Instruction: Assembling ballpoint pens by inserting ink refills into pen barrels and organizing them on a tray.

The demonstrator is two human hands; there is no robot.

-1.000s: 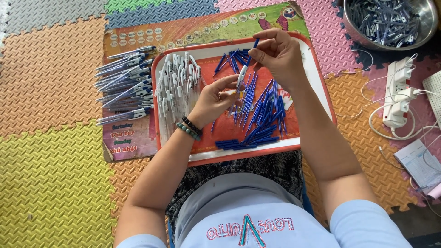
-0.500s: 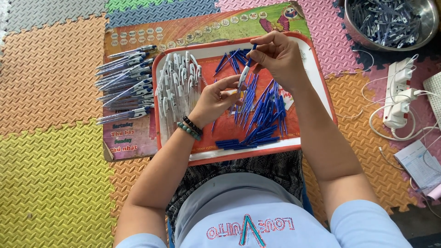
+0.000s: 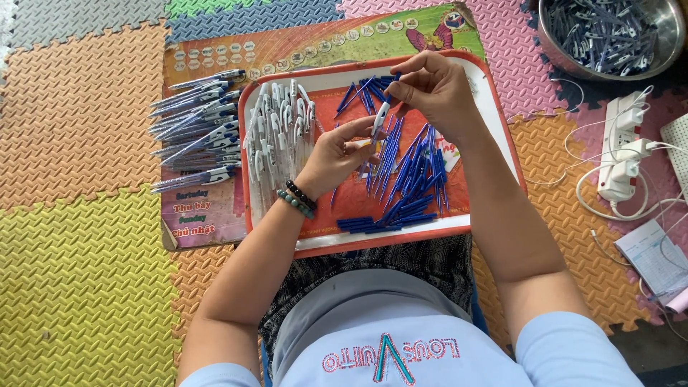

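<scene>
Pen barrel [image 3: 380, 120]: white and clear, held tilted over the middle of the red tray [image 3: 494, 115], lower end in the left hand [image 3: 337, 154], upper end at the right hand [image 3: 433, 89]. A blue refill [image 3: 393, 79] sticks out of its top end.

Left hand: palm up, fingers curled, thumb and fingertips pinching the lower part of the barrel. Beaded bracelets [image 3: 297, 201], dark and green, on that wrist.

Right hand: fingers bent together, tips closed on the blue refill at the barrel's upper end.

Tray contents: a heap of loose blue refills [image 3: 412, 179] under and to the right of the hands, some lined up along the near rim; a pile of clear barrels with white clips [image 3: 276, 143] on the tray's left part, close to the left hand but not touching it.

Tray rests on a colourful printed board [image 3: 315, 43]. On the board, left of the tray, a row of assembled pens [image 3: 197, 129] lying roughly parallel.

Underneath: foam puzzle floor mats [image 3: 79, 115] in orange, yellow, pink and grey.

Far right corner: metal bowl [image 3: 663, 50] full of small blue-grey pen parts. Right of the tray, well apart: white power strip [image 3: 620, 154] with white cables, and paper slips [image 3: 656, 258] nearer the person.
</scene>
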